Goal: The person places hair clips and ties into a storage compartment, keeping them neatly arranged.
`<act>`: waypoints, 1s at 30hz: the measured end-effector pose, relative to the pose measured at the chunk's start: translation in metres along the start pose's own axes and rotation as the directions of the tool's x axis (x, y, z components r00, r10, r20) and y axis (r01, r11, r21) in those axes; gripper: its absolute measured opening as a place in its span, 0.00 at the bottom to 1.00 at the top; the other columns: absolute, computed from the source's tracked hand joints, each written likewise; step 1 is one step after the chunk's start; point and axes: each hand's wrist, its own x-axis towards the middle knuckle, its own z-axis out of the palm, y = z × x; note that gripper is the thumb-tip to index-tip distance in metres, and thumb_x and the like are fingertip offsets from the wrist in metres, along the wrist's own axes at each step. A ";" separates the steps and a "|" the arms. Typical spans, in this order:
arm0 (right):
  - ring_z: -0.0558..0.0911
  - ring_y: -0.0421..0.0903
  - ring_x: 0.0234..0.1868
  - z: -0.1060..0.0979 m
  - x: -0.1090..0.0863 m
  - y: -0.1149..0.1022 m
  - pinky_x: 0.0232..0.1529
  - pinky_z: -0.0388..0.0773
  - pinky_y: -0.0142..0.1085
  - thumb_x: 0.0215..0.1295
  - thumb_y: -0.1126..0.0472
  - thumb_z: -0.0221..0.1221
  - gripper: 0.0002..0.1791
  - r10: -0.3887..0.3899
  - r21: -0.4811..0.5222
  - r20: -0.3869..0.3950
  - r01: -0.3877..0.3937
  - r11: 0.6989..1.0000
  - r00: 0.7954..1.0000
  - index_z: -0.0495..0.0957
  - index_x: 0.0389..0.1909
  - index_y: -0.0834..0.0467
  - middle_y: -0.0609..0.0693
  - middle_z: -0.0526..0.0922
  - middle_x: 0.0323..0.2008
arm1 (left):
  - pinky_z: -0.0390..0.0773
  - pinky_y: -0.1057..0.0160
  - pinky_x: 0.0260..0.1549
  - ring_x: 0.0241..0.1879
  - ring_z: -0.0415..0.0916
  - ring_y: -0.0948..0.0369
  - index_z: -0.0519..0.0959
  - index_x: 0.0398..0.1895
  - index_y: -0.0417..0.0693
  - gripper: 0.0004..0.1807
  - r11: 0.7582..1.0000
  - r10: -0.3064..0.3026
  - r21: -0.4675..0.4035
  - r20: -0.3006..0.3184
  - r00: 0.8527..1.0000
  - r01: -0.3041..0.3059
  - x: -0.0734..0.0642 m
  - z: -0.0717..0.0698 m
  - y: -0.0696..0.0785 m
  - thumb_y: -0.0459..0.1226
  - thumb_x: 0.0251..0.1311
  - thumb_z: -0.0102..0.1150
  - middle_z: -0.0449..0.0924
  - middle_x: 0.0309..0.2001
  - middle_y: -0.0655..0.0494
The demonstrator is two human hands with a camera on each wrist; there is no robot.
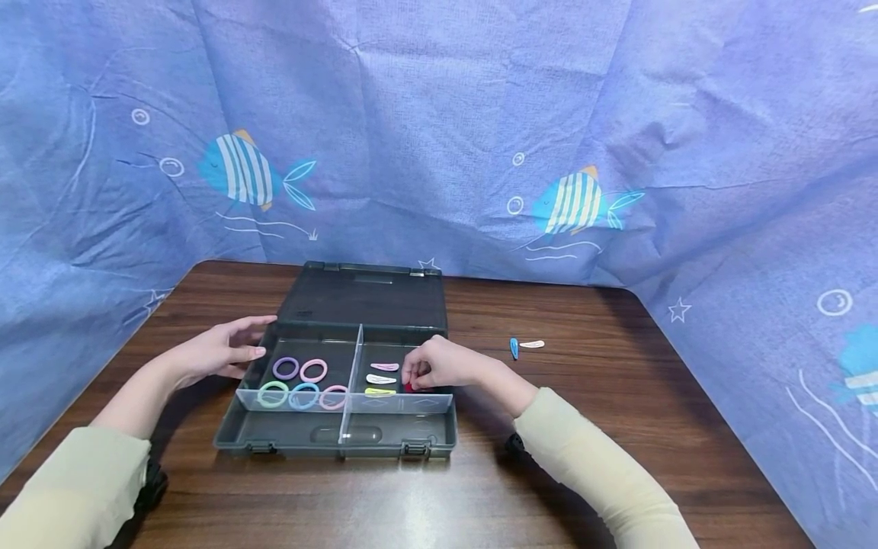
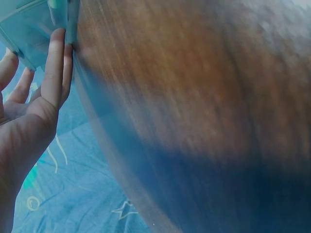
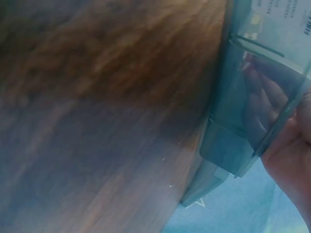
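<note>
A dark translucent divided box [image 1: 280,442] lies with its lid folded back. My left hand [image 1: 219,351] touches its left wall, fingers extended and loosely spread; the left wrist view shows these fingers [image 2: 53,73] against the wall. Inside the right compartment, my right hand [image 1: 442,362] pinches a red hair clip [image 1: 409,387], mostly hidden by the fingers. Left of it lie a pink clip [image 1: 385,367], a white clip [image 1: 380,379] and a yellow clip [image 1: 379,392]. In the right wrist view the right hand [image 3: 284,145] shows partly through the box wall.
Several hair ties, such as a purple hair tie [image 1: 286,358] and a green hair tie [image 1: 264,398], lie in the left compartment. A blue clip [image 1: 514,349] and a pale clip [image 1: 531,345] lie on the wooden table [image 1: 583,381]. Behind hangs a blue fish-patterned cloth [image 1: 439,137].
</note>
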 end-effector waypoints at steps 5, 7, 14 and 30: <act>0.78 0.27 0.29 0.003 0.002 -0.001 0.34 0.74 0.23 0.60 0.64 0.62 0.04 0.048 -0.121 0.018 -0.046 0.992 0.999 0.82 0.32 0.51 0.37 0.83 0.27 | 0.78 0.46 0.46 0.58 0.69 0.41 0.40 0.75 0.46 0.41 1.000 0.010 0.006 0.003 1.000 -0.010 0.000 -0.001 -0.002 0.41 0.68 0.52 0.45 0.69 0.27; 0.77 0.26 0.28 0.003 0.003 -0.002 0.33 0.73 0.24 0.59 0.63 0.62 0.05 0.064 -0.167 0.027 -0.058 0.984 0.998 0.82 0.32 0.49 0.35 0.82 0.27 | 0.78 0.46 0.46 0.58 0.69 0.41 0.40 0.75 0.46 0.41 1.000 0.010 0.011 0.000 1.000 -0.010 0.000 -0.001 -0.002 0.41 0.68 0.52 0.45 0.69 0.27; 0.75 0.27 0.28 0.006 0.004 -0.003 0.31 0.73 0.26 0.58 0.63 0.63 0.06 0.076 -0.239 0.027 -0.068 0.969 0.997 0.83 0.31 0.46 0.35 0.81 0.26 | 0.78 0.47 0.46 0.57 0.70 0.42 0.41 0.75 0.47 0.41 1.000 0.001 0.009 -0.015 1.000 -0.001 0.000 -0.001 -0.002 0.40 0.67 0.53 0.46 0.69 0.28; 0.75 0.31 0.31 -0.006 -0.004 -0.004 0.34 0.74 0.24 0.58 0.66 0.64 0.04 -0.063 -0.087 -0.025 0.060 0.994 0.998 0.82 0.34 0.55 0.43 0.81 0.31 | 0.78 0.47 0.46 0.57 0.70 0.42 0.41 0.75 0.46 0.41 1.000 0.002 0.004 -0.008 1.000 -0.002 0.000 0.000 -0.001 0.41 0.67 0.52 0.46 0.69 0.27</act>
